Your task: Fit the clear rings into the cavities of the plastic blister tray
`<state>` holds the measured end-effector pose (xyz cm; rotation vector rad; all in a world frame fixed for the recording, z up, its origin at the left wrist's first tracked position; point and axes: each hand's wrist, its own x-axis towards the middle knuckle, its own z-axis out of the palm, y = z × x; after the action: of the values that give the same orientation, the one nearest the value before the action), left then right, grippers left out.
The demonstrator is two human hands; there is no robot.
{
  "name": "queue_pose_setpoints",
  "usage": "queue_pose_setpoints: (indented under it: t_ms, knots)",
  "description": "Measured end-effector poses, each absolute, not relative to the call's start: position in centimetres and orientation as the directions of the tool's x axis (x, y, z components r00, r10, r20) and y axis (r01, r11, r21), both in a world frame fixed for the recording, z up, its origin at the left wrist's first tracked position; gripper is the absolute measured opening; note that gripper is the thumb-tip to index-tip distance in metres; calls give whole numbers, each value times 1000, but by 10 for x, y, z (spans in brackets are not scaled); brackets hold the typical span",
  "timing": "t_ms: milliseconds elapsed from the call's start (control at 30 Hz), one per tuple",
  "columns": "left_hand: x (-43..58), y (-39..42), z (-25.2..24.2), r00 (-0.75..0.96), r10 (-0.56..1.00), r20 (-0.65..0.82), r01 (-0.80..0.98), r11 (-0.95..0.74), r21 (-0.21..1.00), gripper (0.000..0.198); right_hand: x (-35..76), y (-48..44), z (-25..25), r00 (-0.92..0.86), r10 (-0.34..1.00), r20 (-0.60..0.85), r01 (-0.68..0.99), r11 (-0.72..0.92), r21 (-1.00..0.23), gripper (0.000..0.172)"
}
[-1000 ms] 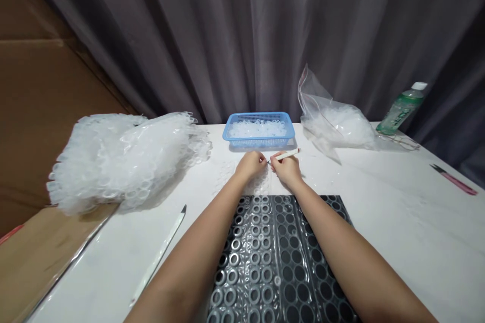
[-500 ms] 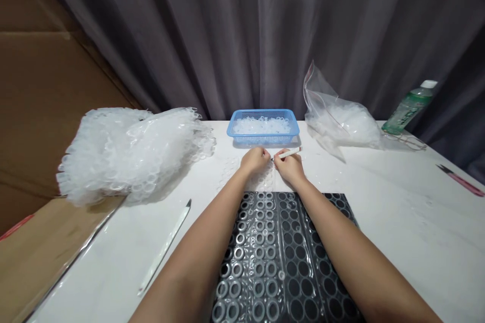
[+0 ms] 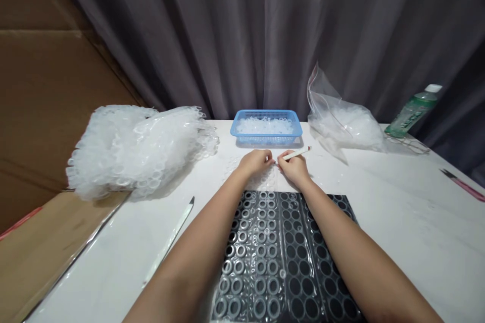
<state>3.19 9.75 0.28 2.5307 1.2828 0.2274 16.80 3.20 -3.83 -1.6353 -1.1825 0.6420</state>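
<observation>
My right hand (image 3: 294, 166) is closed round a white pen-like tool (image 3: 297, 153), its dark tip pointing left toward my left hand. My left hand (image 3: 256, 162) has its fingers pinched beside that tip; what they hold is too small to make out. Beneath and beside my left hand lies a clear sheet of small rings (image 3: 265, 180) on the white table. Nearer to me, under my forearms, a black board (image 3: 280, 242) carries rows of rings and round cells under clear film. Just beyond my hands stands a blue basket (image 3: 266, 139) of small translucent pieces.
A large pile of translucent ring strips (image 3: 140, 151) is at left, by cardboard (image 3: 56, 242). A second white tool (image 3: 170, 239) lies near my left forearm. At right are a plastic bag (image 3: 346, 126), a green bottle (image 3: 413, 111) and pink-handled snips (image 3: 464, 185).
The whole view has shifted slightly. Both hands stay close together at the same spot, my right hand still round the tool; the left fingers look slightly more extended.
</observation>
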Motion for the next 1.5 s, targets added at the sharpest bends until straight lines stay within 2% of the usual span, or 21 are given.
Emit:
queue_pose_setpoints:
  t_ms: [267, 400, 533, 667, 767, 933, 1133, 1333, 1500]
  knots:
    - [43, 86, 9, 510, 859, -50, 832, -478, 281, 14, 169, 33, -36, 360, 921, 151, 493, -51, -869, 13]
    - [41, 89, 9, 499, 866, -34, 806, -449, 387, 16, 168, 32, -33, 365, 920, 145, 507, -66, -860, 13]
    - [30, 101, 18, 408, 912, 47, 772, -372, 516, 35, 167, 31, -32, 377, 916, 135, 481, -70, -874, 12]
    - [26, 104, 24, 329, 939, 99, 769, -327, 549, 46, 168, 27, -31, 380, 915, 132, 426, -46, -904, 12]
    - [28, 99, 24, 381, 920, 90, 776, -371, 511, 39, 169, 23, -29, 359, 923, 138, 406, -21, -914, 10]
    - [33, 89, 22, 544, 839, 17, 766, -505, 399, 7, 170, 22, -28, 310, 940, 141, 426, -5, -905, 9]
    - [38, 84, 20, 634, 765, -114, 759, -586, 282, 10, 171, 23, -30, 272, 949, 158, 494, 3, -869, 10]
    - [39, 77, 27, 566, 823, -37, 815, -553, 177, 22, 172, 24, -29, 245, 956, 162, 527, 9, -850, 10]
    - [34, 82, 28, 593, 804, -39, 793, -575, 200, 20, 172, 23, -28, 250, 956, 151, 520, -1, -854, 9]
